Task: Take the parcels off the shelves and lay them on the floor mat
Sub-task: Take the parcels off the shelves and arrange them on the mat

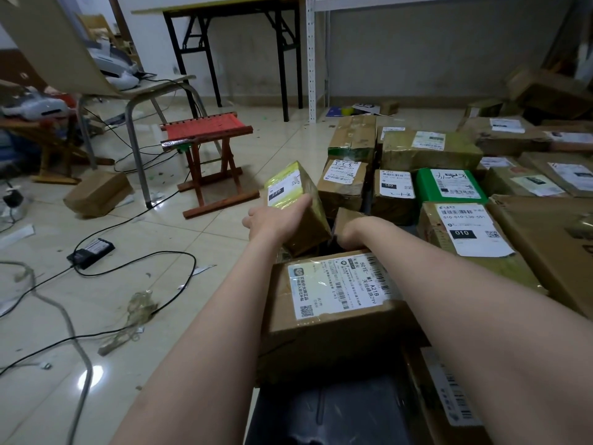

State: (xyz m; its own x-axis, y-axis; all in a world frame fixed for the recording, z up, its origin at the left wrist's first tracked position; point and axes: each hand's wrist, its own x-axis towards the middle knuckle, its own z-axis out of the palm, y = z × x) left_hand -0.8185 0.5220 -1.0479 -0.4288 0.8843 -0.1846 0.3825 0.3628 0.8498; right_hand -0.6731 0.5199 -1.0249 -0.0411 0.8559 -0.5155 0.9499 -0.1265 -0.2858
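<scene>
Now the laying-down step is in hand: the left hand [276,216] has its grip clamped on the yellow-taped parcel [296,200], held tilted just above a gap between the laid parcels [394,194] on the floor mat [321,412]. The right hand [349,231] reaches in beside it, its grip hidden, so I cannot tell. Next, probably, level the parcel and lower it in.

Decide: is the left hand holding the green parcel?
No, the left hand grips the yellow-taped parcel; the green parcel lies untouched farther right.
</scene>
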